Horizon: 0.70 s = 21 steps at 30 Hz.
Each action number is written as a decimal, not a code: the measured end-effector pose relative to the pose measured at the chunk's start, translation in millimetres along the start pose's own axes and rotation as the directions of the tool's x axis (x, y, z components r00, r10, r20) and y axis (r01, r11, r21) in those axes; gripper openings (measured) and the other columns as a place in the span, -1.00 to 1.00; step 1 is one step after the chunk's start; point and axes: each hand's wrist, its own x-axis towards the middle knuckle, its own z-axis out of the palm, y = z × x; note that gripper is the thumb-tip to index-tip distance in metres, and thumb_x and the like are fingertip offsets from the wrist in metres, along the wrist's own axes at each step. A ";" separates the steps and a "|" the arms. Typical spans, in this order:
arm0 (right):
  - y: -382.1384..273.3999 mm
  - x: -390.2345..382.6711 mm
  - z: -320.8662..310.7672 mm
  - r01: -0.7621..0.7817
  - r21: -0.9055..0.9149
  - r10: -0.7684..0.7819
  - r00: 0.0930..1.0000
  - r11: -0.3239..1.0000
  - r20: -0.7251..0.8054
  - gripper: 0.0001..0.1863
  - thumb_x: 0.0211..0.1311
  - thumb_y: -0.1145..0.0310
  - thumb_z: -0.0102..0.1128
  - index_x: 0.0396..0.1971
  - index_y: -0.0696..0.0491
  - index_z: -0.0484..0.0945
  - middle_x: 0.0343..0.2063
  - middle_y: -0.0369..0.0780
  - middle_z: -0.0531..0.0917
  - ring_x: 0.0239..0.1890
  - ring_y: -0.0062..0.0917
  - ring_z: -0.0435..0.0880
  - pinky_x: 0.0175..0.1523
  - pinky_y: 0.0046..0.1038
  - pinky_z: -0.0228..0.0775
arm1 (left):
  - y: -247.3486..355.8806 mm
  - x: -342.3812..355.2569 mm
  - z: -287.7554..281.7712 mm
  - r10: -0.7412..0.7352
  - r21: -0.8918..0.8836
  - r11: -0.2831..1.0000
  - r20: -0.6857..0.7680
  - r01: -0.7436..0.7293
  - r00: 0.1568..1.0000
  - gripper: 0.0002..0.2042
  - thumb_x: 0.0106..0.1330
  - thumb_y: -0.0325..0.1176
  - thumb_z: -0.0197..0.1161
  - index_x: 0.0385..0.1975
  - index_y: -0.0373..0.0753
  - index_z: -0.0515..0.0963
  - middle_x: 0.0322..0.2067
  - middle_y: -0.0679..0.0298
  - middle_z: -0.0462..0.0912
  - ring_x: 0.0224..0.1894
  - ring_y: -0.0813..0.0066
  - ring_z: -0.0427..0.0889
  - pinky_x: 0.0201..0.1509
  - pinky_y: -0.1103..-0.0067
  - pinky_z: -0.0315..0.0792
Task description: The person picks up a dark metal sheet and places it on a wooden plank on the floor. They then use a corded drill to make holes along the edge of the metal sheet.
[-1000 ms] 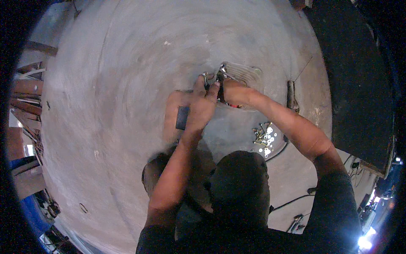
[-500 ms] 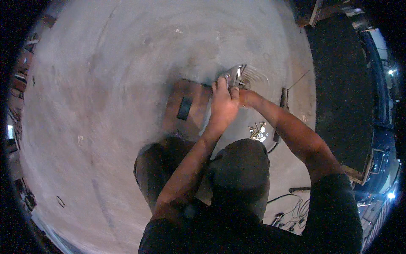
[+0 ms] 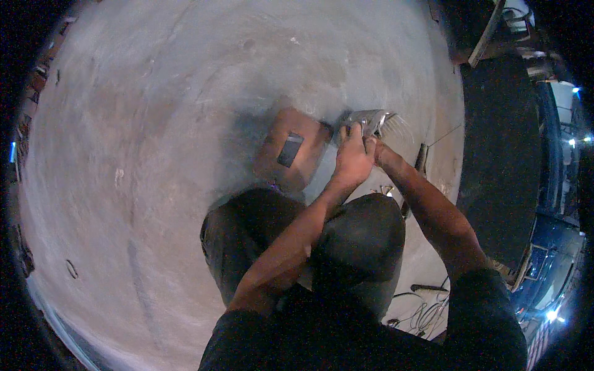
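Ahead of my knees, my two hands meet at a silvery metal part with thin curved ribs on its right side. My left hand is closed on the near edge of this part, fingers bent over it. Pressed close beside it, my right hand is closed too. What lies in its fingers is hidden by the left hand. Left of the hands, a brown welding mask with a dark rectangular window rests on the floor.
Some small bolts lie beyond my right knee, partly hidden. A dark rod-like tool is right of my right forearm. Cables lie on the floor at lower right. A dark mat-like surface edges the concrete floor on the right.
The view has shifted, so the mask, hands and metal part sit further right and lower. The ribbed part seems turned a little. More of the bolts are now hidden behind my knee.
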 end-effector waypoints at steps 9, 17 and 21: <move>103.7 23.0 -33.0 0.061 -0.160 -0.064 0.998 0.985 -0.013 -0.63 0.32 0.12 0.11 -0.05 0.07 0.55 -0.36 -0.14 0.68 -0.36 -0.37 0.65 -0.31 -0.31 0.49 | 16.0 9.1 2.9 0.018 -0.065 0.998 0.149 -0.008 0.989 -0.57 0.38 -0.29 0.11 0.12 -0.41 0.24 0.12 -0.41 0.28 0.12 -0.47 0.38 0.21 0.00 0.33; -8.5 36.4 -0.1 0.069 0.023 -0.068 0.995 0.997 -0.069 -0.58 0.29 0.10 0.14 -0.03 0.11 0.57 -0.27 -0.07 0.72 -0.21 -0.17 0.69 -0.09 -0.17 0.54 | -4.4 16.7 -3.1 0.090 0.006 0.996 0.021 -0.090 0.996 -0.60 0.39 -0.30 0.11 0.09 -0.42 0.26 0.02 -0.35 0.37 0.07 -0.43 0.39 0.17 0.01 0.34; -26.5 10.7 -9.1 0.093 -0.125 -0.112 0.981 0.988 -0.156 -0.56 0.27 0.09 0.16 -0.03 0.12 0.59 -0.26 -0.06 0.73 -0.19 -0.12 0.70 -0.05 -0.16 0.55 | 1.5 14.2 7.1 0.057 -0.019 0.998 0.047 -0.057 0.997 -0.60 0.41 -0.25 0.12 0.08 -0.42 0.28 0.05 -0.35 0.37 0.06 -0.43 0.40 0.14 0.03 0.35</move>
